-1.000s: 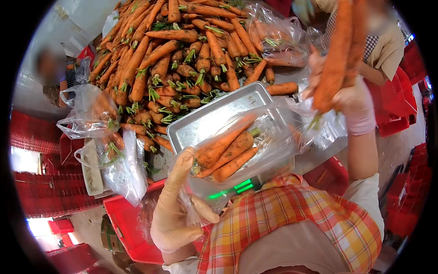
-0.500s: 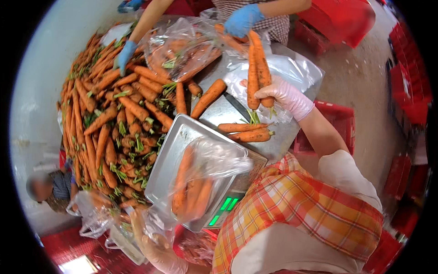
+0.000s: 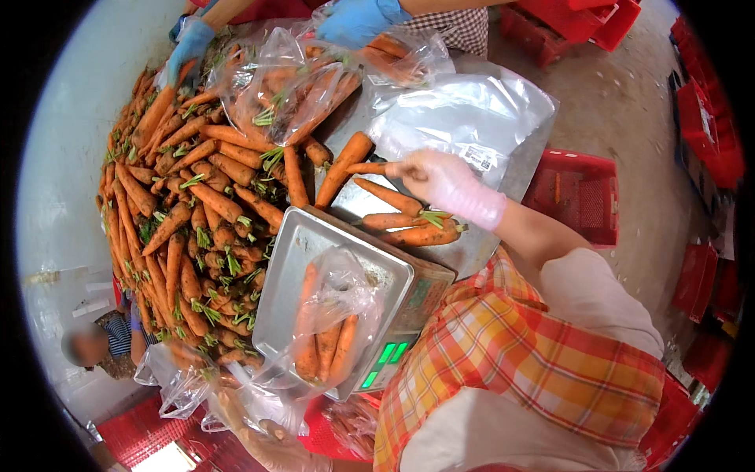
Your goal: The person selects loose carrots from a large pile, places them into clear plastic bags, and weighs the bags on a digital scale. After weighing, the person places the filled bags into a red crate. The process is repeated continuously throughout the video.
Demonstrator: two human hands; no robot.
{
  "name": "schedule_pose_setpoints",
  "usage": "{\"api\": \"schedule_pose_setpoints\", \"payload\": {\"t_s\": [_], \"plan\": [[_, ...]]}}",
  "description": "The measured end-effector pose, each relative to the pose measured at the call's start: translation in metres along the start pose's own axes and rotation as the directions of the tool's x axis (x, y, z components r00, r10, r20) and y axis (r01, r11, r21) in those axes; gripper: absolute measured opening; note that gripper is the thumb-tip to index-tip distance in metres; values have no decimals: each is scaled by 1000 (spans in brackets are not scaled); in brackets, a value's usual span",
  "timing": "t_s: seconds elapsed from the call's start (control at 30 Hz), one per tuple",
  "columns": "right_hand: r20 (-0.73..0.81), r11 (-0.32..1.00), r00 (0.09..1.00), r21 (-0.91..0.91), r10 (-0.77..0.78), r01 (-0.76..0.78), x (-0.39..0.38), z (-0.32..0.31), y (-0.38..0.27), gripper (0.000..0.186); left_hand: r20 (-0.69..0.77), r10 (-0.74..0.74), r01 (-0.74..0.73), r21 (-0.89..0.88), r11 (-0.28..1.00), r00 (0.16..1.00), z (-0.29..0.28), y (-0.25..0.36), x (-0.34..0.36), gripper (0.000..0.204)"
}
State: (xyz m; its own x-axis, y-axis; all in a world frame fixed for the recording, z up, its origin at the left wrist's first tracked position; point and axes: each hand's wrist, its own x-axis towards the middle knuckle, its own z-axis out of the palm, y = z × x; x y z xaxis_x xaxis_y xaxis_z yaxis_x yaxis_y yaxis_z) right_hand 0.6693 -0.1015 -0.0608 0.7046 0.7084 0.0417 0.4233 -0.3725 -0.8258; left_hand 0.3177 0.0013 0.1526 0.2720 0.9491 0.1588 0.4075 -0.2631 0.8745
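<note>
My gloved right hand (image 3: 448,189) is closed on a thin carrot (image 3: 366,168) over the metal table. Just below it lie several loose carrots (image 3: 417,234). My gloved left hand (image 3: 259,433), at the lower edge, is closed on a clear plastic bag (image 3: 275,393); some fingers are blurred by the plastic. A bag with carrots (image 3: 346,342) rests in the metal tray (image 3: 275,275) on a scale with a lit green display (image 3: 381,366). A large pile of dirty carrots with green stubs (image 3: 181,228) fills the left of the table.
A co-worker's blue-gloved hands (image 3: 354,20) are at the top among bagged carrots (image 3: 291,94). Flat plastic bags (image 3: 464,110) lie at right. Another person (image 3: 118,346) is at lower left. Red crates (image 3: 570,197) stand right of the table.
My right hand has lowered to the table; the two large carrots it held upright are no longer raised, and more lie below it. The co-worker's hands have moved up and left.
</note>
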Motion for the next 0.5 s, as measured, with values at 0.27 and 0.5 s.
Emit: {"api": "schedule_pose_setpoints", "payload": {"t_s": [0.27,0.5], "plan": [[355,780,898,-470,-261,413,-86,30,21,52,-18,-79,73,-223,972,997,-13,-16,5,57],[324,948,942,-318,88,21,-72,6,-12,56,-15,-20,15,-267,964,1000,-10,-17,8,62]]}}
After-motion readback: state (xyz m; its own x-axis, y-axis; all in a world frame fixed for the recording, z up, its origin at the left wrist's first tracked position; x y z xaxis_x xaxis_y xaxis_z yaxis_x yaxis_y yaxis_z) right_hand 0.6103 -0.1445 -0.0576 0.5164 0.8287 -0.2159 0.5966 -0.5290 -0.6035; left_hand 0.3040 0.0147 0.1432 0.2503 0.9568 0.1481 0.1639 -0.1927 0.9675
